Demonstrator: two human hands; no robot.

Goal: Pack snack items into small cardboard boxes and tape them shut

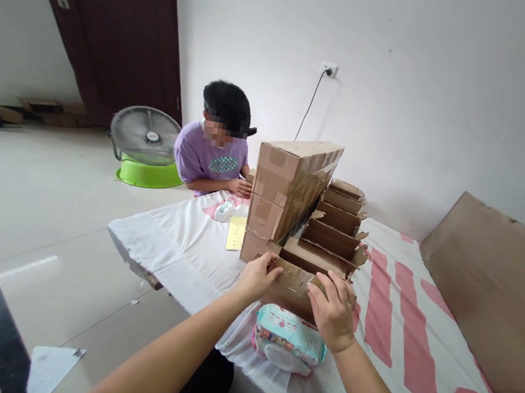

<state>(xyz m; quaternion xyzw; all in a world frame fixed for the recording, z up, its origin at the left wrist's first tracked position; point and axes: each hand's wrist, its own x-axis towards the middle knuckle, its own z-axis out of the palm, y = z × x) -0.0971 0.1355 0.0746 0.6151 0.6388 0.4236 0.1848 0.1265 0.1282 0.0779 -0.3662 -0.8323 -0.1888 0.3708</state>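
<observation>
A row of small open cardboard boxes (331,236) runs away from me beside a taller taped cardboard stack (273,178). At its near end is a cardboard box (295,283) with my two hands on it. My left hand (259,277) pinches the left part of its upper edge, thumb on the near face. My right hand (332,307) grips the right part of the same edge, fingers bent over the top. A turquoise pack of wipes (288,340) lies just below the box, in front of my hands.
A person in a purple shirt (214,154) sits beyond the table's left edge, hands near the stack. A yellow sheet (235,234) and a white object (224,211) lie there. A large cardboard panel (497,306) leans at right. A fan (146,135) stands over a green basin (149,174).
</observation>
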